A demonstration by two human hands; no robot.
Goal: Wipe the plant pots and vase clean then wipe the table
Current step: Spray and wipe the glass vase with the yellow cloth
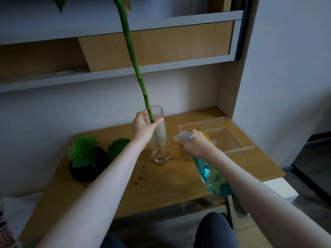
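A: What is the biggest thing here?

B: The light brown wooden table (161, 178), set against a pale wall under wood-and-grey shelves (155, 49). Small dark brown spots dot its top near the middle

A: And on it?

B: At the back right lies a clear, shallow rectangular plastic tray (238, 138). Near the centre stands a tall clear glass cylinder vase (160, 140), upright on the tabletop, with a long green bamboo-like stalk (133, 63) rising out of it and leaning up to the left, out of view at the top

A: The pots?

B: At the left, a round black pot with a spiky green artificial plant (86, 160), and just beside it on the right a round green ball-shaped plant (117, 148); its pot is hidden behind the forearm

A: The hands?

B: The left hand (143, 127) grips the vase near its rim, thumb on the near side and fingers wrapped behind. The right hand (197, 145) holds a blue translucent spray bottle with a pale trigger head (213, 176), fingers curled round its neck, nozzle aimed toward the vase. Something yellow (207, 136) shows just past that hand; what it is, I cannot tell
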